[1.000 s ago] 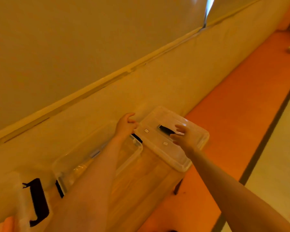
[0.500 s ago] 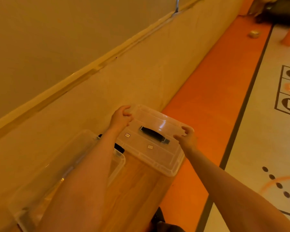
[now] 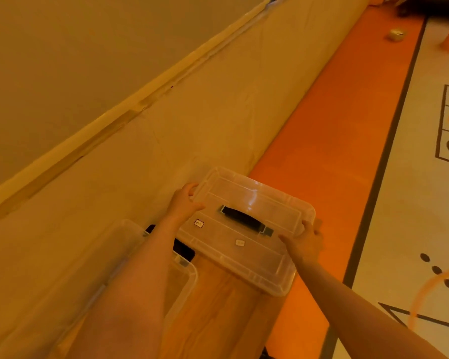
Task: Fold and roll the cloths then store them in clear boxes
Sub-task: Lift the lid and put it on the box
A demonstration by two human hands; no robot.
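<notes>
Item 1, far left: an open clear box (image 3: 130,257), lidless, resting on the wooden table (image 3: 218,312) beside the pale wall covering (image 3: 166,125). Its near rim corner shows just right of the left forearm; a black latch (image 3: 183,248) sits at its far end. Contents cannot be made out.

Item 2: the left hand (image 3: 183,203), reaching forward over the open box. Fingers curl over the left short edge of the lid, thumb lying on the lid's top face; the hand grips that edge.

Item 3, centre: a clear lidded box (image 3: 244,255), closed, its lid (image 3: 246,193) uppermost and turned at an angle to the table's edge. It lies directly between the two hands, one at each short end. A black handle (image 3: 244,218) runs across the middle of the lid; two small white stickers (image 3: 199,223) lie on the lid nearer the person. The box's near right corner overhangs the table edge above the orange floor strip (image 3: 322,151).

Item 4: the right hand (image 3: 306,242), at the right short edge of the lid. Thumb lies on top, fingers wrap round the rim; it grips the edge.

Item 5, far right: a pale floor mat (image 3: 412,203) with dark printed markings, bordered by a dark line.
</notes>
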